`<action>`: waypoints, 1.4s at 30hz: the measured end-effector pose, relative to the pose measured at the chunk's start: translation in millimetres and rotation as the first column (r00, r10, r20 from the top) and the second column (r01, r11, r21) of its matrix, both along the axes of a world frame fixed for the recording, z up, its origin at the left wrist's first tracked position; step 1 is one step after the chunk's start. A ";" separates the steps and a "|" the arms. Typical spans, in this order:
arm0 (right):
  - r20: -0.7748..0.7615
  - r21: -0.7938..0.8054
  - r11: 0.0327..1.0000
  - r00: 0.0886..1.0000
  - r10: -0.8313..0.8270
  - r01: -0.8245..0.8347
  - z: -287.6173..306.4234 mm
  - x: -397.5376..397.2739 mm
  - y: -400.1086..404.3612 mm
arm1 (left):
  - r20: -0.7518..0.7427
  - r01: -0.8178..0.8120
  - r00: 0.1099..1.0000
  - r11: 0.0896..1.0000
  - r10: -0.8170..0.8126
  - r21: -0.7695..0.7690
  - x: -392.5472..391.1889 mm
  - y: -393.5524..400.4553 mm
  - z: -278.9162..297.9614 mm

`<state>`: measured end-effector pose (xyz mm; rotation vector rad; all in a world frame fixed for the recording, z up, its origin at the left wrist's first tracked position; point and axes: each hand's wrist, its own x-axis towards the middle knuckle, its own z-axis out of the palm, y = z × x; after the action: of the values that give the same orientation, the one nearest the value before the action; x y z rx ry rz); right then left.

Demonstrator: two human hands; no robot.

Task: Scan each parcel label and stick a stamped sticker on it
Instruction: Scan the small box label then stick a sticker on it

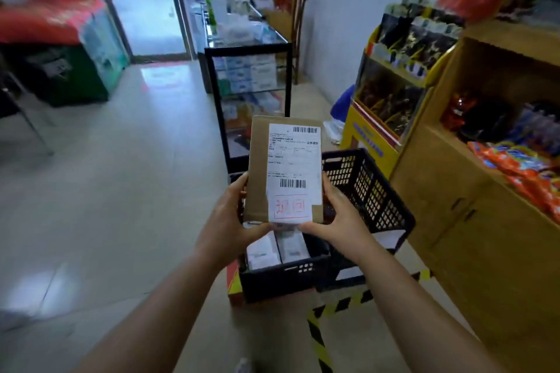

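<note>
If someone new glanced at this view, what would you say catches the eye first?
First, the brown cardboard parcel held up mid-frame, its white shipping label carrying barcodes and a red-stamped sticker at its lower end. The left hand and right hand grip its bottom corners above a black plastic crate. At right, cardboard display shelves hold bright orange snack packets.

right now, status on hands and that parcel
Left hand and right hand grip parcel by its lower edges. Stamped sticker on, below label. Black crate underneath, nothing blocking.
</note>
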<state>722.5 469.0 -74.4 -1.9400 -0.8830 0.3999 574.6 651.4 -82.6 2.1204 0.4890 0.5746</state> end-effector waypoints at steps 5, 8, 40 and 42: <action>-0.076 -0.083 0.992 0.993 0.085 -0.091 -31.6 39.0 63.2 | -0.071 -0.068 0.995 0.996 0.064 -0.064 25.6 52.4 -28.4; -0.151 -0.111 0.988 0.984 0.089 -0.107 -59.1 68.9 104.6 | -0.103 -0.065 0.993 0.993 0.055 -0.097 53.9 92.9 -55.1; -0.606 -0.339 0.926 0.792 -0.078 -0.168 -354.9 292.7 264.6 | -0.581 -0.150 0.812 0.940 -0.059 -0.306 269.6 239.6 -342.1; -0.610 -0.345 0.920 0.789 -0.069 -0.186 -369.9 295.0 266.2 | -0.605 -0.161 0.794 0.939 -0.059 -0.303 271.7 238.5 -356.0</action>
<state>1017.4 735.2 -444.4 -1.9332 -0.4442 1.2527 846.3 889.9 -438.6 1.9189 0.9354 -0.1933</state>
